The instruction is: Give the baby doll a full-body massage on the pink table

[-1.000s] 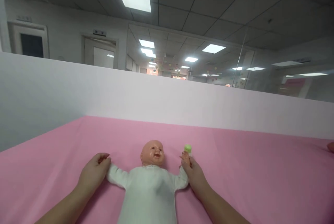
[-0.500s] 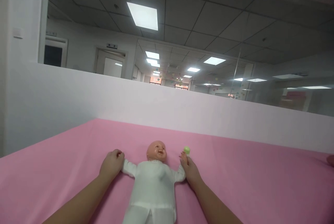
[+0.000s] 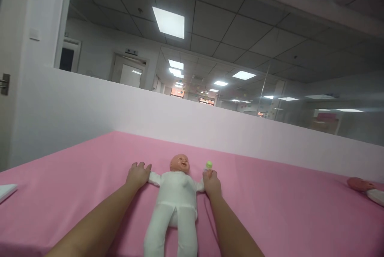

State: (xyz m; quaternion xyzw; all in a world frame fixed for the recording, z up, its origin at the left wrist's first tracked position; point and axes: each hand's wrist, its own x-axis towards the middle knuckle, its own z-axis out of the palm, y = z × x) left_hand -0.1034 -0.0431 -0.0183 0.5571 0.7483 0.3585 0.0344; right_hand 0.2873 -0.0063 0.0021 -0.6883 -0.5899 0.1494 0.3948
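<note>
A baby doll (image 3: 175, 193) in a white suit lies on its back on the pink sheet, its arms spread to both sides. At the end of the sleeve on the left, my left hand (image 3: 139, 176) is closed round the doll's hand, which it hides. My right hand (image 3: 212, 184) grips the doll's other hand and wrist, thumb and fingers bent round it. Just beyond my right hand stands a small clear bottle with a green top (image 3: 209, 164), partly covered by the fingers.
The pink sheet (image 3: 270, 205) covers a wide table against a low white wall (image 3: 180, 115) with a glass pane above. At the right edge lies a second doll (image 3: 360, 185), partly cut off. A white flat object (image 3: 6, 191) rests at the left edge.
The view has shifted, showing the doll's legs and more of the second doll. My left hand's fingers look less curled. Both hands stay at the doll's arms.
</note>
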